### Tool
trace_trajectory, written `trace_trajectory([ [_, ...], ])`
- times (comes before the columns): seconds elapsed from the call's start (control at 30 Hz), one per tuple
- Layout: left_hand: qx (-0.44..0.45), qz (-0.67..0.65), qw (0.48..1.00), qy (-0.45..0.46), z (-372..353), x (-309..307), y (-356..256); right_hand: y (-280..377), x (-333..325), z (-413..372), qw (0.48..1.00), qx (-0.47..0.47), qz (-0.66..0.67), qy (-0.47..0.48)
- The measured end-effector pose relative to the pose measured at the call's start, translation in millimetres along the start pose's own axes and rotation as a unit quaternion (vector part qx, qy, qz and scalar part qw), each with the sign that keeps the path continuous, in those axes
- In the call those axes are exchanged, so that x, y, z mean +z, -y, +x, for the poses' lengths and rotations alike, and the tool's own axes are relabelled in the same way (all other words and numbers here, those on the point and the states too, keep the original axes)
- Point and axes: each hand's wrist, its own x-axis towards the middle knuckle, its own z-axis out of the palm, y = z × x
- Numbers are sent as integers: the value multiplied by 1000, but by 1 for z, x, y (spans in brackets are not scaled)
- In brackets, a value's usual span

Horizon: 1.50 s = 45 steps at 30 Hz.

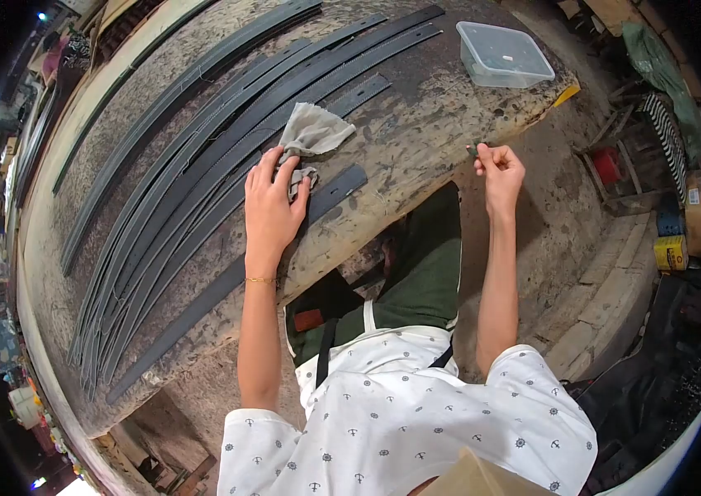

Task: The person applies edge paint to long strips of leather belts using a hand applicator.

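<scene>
My left hand presses a crumpled pale grey cloth down on the table, its fingers curled over part of it. Under and beside it lies a dark grey strap, like a belt blank with a hole near its end. My right hand is raised off the table's near edge, pinching a small dark green piece between thumb and fingers; its kind is too small to make out. Several long dark straps lie side by side in a curved bundle beyond my left hand, some with stitched edges.
The worn, stained table carries a clear plastic tub at its right end, near a yellow patch on the corner. On the right stand a wooden stool frame, a yellow box and a cardboard box.
</scene>
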Motion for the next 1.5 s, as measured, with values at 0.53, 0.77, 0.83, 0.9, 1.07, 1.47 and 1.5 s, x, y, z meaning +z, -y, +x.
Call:
trace_trajectory([
  [0.53,125,-145,982,-1,47,119,-165,19,-106,-41,944,32,293,-148],
  [0.77,148,-394,907,-5,84,157,-257,52,-220,-97,964,-14,148,-220],
  [0.83,141,-285,945,-70,87,104,-218,57,-213,-99,961,-2,114,-253],
  [0.9,140,-175,968,-109,94,74,-156,55,-203,-105,953,10,77,-292],
  [1.07,102,10,985,-139,79,17,-20,45,-127,-79,988,13,89,-128],
  [1.47,96,-36,995,19,-31,7,-53,53,80,-47,985,16,56,165],
  [1.5,94,-34,995,17,-32,7,-52,52,89,-44,984,18,56,166],
])
